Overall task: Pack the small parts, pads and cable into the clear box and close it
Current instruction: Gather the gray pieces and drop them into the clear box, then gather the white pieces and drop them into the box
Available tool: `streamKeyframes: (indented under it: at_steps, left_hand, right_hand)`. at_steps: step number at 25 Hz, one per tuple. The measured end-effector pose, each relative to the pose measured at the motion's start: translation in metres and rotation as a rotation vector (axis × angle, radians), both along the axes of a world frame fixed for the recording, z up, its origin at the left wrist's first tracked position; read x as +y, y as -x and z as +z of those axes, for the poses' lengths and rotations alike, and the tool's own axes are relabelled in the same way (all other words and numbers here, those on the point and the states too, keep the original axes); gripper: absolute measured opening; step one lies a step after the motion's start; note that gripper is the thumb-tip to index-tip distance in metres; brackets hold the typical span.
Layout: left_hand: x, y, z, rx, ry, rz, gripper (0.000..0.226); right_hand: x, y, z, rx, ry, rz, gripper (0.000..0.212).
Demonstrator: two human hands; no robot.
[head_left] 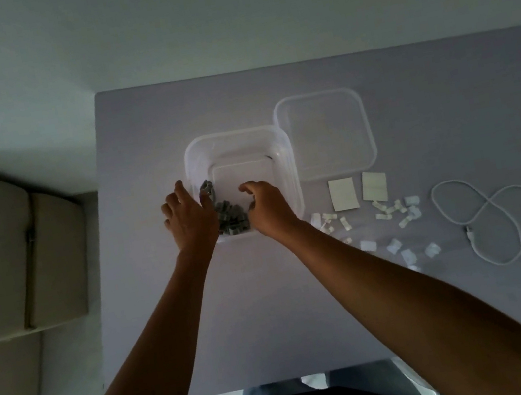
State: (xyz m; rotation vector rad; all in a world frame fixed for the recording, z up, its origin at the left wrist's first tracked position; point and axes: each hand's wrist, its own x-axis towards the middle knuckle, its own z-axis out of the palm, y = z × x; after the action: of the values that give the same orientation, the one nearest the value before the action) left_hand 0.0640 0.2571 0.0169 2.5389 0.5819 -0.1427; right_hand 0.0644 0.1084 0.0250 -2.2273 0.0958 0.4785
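Note:
The clear box (284, 154) stands open at the table's middle, with a heap of several small grey parts (230, 218) in its near left corner. My left hand (188, 218) straddles the box's left wall, fingers spread outside and thumb over the rim. My right hand (268, 208) hangs inside the box just right of the grey parts, fingers curled down and apart, with nothing visible in them. The clear lid (326, 133) lies flat to the right of the box. Two pale pads (343, 194) (374, 186), several small white parts (390, 209) and a loose white cable (499, 218) lie on the table further right.
The grey table (273, 317) ends at its left edge near my left arm. Beige cardboard boxes (2, 260) stand on the floor to the left. My legs show below the table's near edge.

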Motion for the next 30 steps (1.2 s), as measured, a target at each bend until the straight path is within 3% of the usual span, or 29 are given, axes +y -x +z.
streamKeyframes:
  at_steps: [3,5,7,9,11,14,17,22,26,30]
  left_hand:
    - [-0.032,0.013,0.022,-0.221,-0.058,-0.128,0.051]
    - [-0.066,0.025,0.035,-0.369,0.028,-0.281,0.039]
    - [-0.101,0.038,0.042,-0.433,0.155,-0.482,0.028]
    - [-0.134,0.052,0.038,-0.351,0.248,-0.671,0.021]
    - [-0.159,0.065,0.024,-0.154,0.243,-0.746,0.025]
    - [-0.175,0.086,0.0,0.124,0.005,-0.77,0.036]
    - [-0.17,0.102,-0.014,0.209,-0.164,-0.737,0.034]
    - [-0.158,0.102,-0.028,0.126,0.013,-0.685,0.013]
    - [-0.158,0.097,-0.03,0.119,0.291,-0.461,0.015]
    - [-0.166,0.103,-0.032,0.183,0.321,-0.442,0.024]
  right_hand:
    - [-0.029,0.02,0.018,-0.257,-0.09,-0.162,0.034]
    - [-0.06,0.042,0.023,-0.408,-0.056,-0.278,0.027]
    - [-0.098,0.066,0.017,-0.415,0.028,-0.404,0.027]
    - [-0.137,0.094,0.004,-0.313,0.159,-0.448,0.034]
    - [-0.165,0.12,-0.017,-0.199,0.308,-0.362,0.043]
    - [-0.19,0.142,-0.046,-0.098,0.372,-0.175,0.04]
    - [-0.204,0.14,-0.057,-0.074,0.314,-0.181,0.024]
    - [-0.21,0.147,-0.041,-0.2,0.027,-0.36,0.023]
    - [-0.199,0.164,-0.036,-0.159,0.015,-0.219,0.034]
    - [-0.189,0.167,-0.037,-0.188,0.112,-0.078,0.035]
